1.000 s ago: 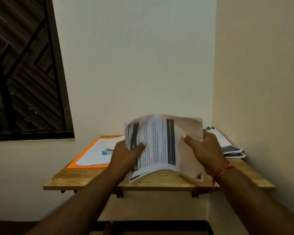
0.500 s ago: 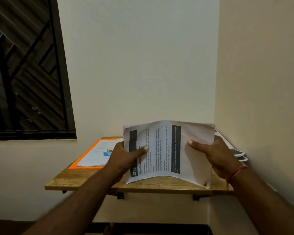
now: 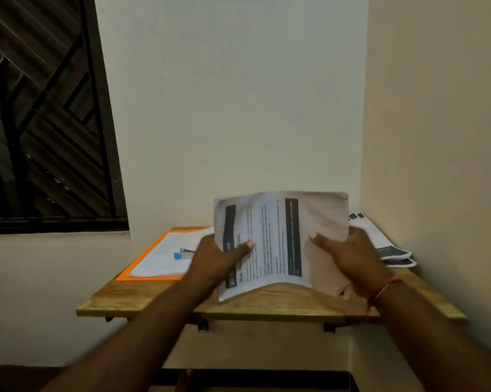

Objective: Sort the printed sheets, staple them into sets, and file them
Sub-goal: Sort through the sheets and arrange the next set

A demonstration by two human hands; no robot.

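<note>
I hold a small stack of printed sheets (image 3: 278, 241) upright over the wooden shelf (image 3: 159, 299), its lower edge near the wood. My left hand (image 3: 216, 261) grips its left side with the thumb across the print. My right hand (image 3: 352, 256) grips the right side, thumb on the front. At the left lies an orange folder (image 3: 142, 264) with white sheets (image 3: 160, 258) on it. A stapler with a blue end (image 3: 182, 253) rests on those sheets. More printed sheets (image 3: 386, 244) lie in the right corner.
The shelf is small and fixed in a corner, with a wall straight behind and another close on the right. A dark window with a grille (image 3: 40, 123) is at the left. The shelf's front edge is just under my wrists.
The stack has dipped and bowed slightly between my hands, and both hands have kept their grip. The view has shifted a little.
</note>
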